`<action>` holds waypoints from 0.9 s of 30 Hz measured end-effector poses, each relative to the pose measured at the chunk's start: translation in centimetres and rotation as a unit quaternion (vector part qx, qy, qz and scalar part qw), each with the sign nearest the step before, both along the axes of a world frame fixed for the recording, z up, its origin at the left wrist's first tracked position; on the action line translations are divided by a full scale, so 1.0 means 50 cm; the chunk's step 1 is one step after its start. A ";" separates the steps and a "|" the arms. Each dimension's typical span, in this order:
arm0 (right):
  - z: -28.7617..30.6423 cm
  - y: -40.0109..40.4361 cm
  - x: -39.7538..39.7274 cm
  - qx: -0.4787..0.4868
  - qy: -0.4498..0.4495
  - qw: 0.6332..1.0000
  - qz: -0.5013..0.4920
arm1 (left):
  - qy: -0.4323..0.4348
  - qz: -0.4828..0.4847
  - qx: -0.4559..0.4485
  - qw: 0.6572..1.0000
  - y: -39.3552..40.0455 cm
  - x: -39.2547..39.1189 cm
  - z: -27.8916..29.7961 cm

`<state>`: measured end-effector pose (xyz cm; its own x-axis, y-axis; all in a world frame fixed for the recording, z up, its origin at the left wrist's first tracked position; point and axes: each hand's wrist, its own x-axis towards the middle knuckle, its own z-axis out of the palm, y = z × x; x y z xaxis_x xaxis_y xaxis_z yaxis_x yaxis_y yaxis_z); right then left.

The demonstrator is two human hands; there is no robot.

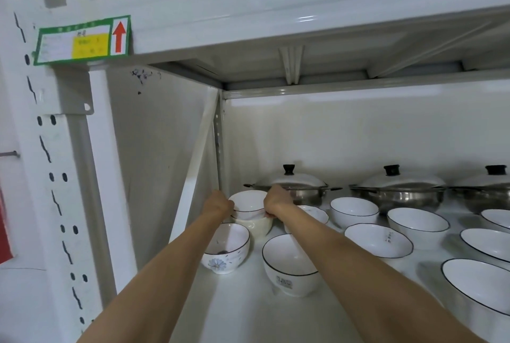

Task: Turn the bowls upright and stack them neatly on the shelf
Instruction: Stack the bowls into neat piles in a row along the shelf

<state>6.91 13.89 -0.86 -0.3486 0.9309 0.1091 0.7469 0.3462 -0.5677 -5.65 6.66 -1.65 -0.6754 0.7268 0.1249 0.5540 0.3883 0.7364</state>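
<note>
Both arms reach deep into the white shelf (248, 315). My left hand (219, 202) and my right hand (277, 199) grip opposite sides of an upright white bowl with a thin dark rim (248, 202). That bowl sits in a cream bowl (256, 225) at the back left corner. In front stand a flower-patterned bowl (225, 250) and a dark-rimmed bowl with a label (287, 265), both upright. Several more upright white bowls (378, 240) spread to the right.
Three lidded steel pots (397, 188) line the back wall. The shelf above (303, 11) hangs low over the space. A slanted brace (198, 155) and the upright post (80, 177) close the left side. A green label (82, 40) sticks to the frame.
</note>
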 end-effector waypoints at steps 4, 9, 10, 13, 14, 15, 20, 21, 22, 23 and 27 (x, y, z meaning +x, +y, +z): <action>-0.007 0.008 0.003 0.032 -0.013 0.999 -0.008 | 0.018 0.002 -0.004 1.000 0.005 0.000 -0.005; -0.016 -0.001 0.001 0.051 -0.003 0.999 -0.012 | 0.032 -0.006 -0.024 0.999 0.005 0.002 -0.014; -0.016 -0.005 0.000 0.055 -0.001 0.998 -0.013 | 0.042 -0.006 -0.030 0.999 0.002 0.003 -0.015; -0.016 -0.016 0.004 0.065 -0.002 0.998 -0.015 | 0.064 -0.008 -0.028 0.998 -0.006 0.005 -0.011; -0.016 -0.020 0.006 0.072 0.001 0.997 -0.017 | 0.076 -0.007 -0.022 0.997 -0.008 0.003 -0.009; -0.014 -0.025 0.008 0.083 0.004 0.996 -0.020 | 0.090 -0.003 -0.010 0.996 -0.015 0.004 -0.004; 0.000 -0.050 0.014 0.140 0.046 0.989 0.017 | 0.130 0.032 0.119 0.984 -0.071 0.032 0.003; 0.003 -0.059 0.015 0.133 0.034 0.990 0.042 | 0.117 0.043 0.148 0.981 -0.087 0.043 0.002; 0.003 -0.067 0.015 0.119 0.013 0.990 0.069 | 0.108 0.060 0.163 0.979 -0.102 0.051 -0.001; 0.002 -0.076 0.016 0.098 -0.006 0.991 0.092 | 0.104 0.073 0.166 0.978 -0.118 0.057 -0.006; -0.007 -0.107 0.029 0.066 -0.053 0.987 0.137 | 0.110 0.078 0.123 0.983 -0.168 0.060 -0.033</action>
